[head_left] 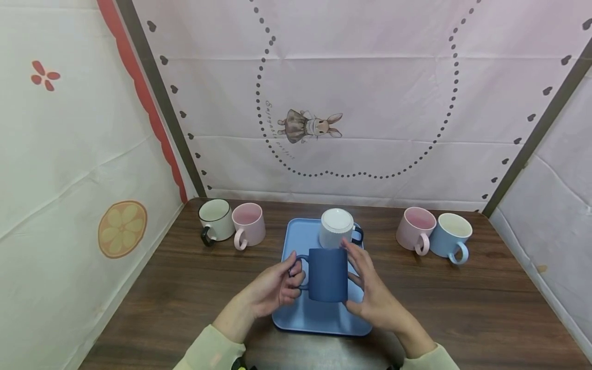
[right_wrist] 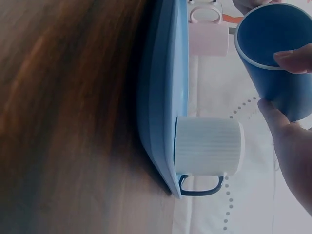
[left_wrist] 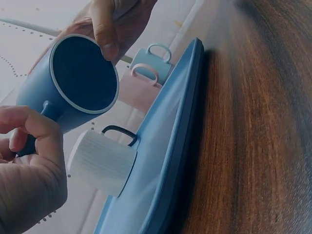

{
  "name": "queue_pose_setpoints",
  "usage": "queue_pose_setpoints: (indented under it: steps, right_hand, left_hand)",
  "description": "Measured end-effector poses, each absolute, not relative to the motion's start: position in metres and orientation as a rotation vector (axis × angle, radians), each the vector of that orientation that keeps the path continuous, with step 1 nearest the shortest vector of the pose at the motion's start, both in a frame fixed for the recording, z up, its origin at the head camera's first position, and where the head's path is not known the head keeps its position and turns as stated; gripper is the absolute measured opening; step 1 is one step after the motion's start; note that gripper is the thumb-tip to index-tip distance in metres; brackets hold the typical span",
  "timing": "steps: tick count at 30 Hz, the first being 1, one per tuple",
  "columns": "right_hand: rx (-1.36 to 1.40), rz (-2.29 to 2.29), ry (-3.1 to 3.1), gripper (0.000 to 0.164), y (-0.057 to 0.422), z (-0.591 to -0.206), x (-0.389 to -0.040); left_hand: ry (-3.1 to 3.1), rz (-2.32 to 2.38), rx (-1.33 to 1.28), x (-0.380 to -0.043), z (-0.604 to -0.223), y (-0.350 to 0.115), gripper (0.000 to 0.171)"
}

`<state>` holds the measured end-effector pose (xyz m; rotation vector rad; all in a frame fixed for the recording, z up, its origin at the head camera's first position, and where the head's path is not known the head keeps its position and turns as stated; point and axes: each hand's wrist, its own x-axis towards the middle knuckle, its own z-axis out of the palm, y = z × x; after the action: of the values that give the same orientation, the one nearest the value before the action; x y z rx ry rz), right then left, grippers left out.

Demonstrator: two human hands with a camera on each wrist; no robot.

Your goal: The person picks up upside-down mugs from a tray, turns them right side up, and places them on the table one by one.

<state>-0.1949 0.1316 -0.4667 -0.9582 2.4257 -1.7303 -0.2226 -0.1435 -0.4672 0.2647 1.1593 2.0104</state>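
Note:
A dark blue mug (head_left: pixel 328 275) is held above the light blue tray (head_left: pixel 300 325), its mouth turned downward. My left hand (head_left: pixel 273 290) grips the mug's handle, with fingers curled round it. On the mug's other side, my right hand (head_left: pixel 376 295) holds the body, the thumb at the rim (right_wrist: pixel 253 62) and a finger near the base. Behind the held mug, a white ribbed mug (head_left: pixel 336 231) with a dark handle stands upside down at the tray's far end.
At the back left stand a white mug (head_left: pixel 217 221) with a black handle and a pink mug (head_left: pixel 250 226). Another pink mug (head_left: pixel 411 232) and a light blue mug (head_left: pixel 447 239) stand at the back right. Fabric walls (head_left: pixel 370 92) border the brown wooden table (head_left: pixel 194 288).

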Motion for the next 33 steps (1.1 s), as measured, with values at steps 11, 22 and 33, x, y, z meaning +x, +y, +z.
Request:
queue_pose_setpoints:
  steps: [11,22,33]
  right_hand:
    - [-0.734,-1.788,2.236,0.124,0.1332,-0.4683,-0.1971]
    - [-0.579,-1.732,2.062,0.102,0.135,-0.4646,-0.1982]
    - [-0.51,-1.734,2.175,0.087,0.13,-0.4642,-0.1963]
  left_hand:
    - [1.186,2.046,0.297,-0.2215,-0.4637,-0.146,0.042]
    - [1.304,2.016,0.338,-0.2198,-0.4629,-0.1424,0.045]
    - [1.4,1.969,0.286,-0.218,-0.4618,-0.1387,0.047]
